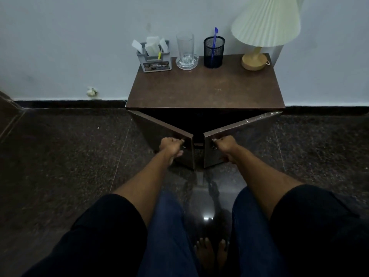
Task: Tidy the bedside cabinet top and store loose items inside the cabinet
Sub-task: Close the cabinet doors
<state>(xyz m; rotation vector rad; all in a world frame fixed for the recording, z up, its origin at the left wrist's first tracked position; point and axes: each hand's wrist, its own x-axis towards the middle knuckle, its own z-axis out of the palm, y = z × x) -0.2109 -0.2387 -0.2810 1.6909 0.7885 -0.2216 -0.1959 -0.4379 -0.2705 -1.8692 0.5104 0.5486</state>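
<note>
The dark brown left cabinet door (159,130) is gripped near its free edge by the left hand (172,145), with the fingers curled tight round its handle. The right door (239,127) is gripped likewise by the right hand (224,143). Both doors are held ajar, with a narrow gap between them. Along the back edge of the brown cabinet top (205,88) are stood a grey plastic organiser of paper slips (154,61), a clear drinking glass (185,47), a black mesh pen cup (214,52) and, at the back right corner, a pleated-shade lamp (265,23).
</note>
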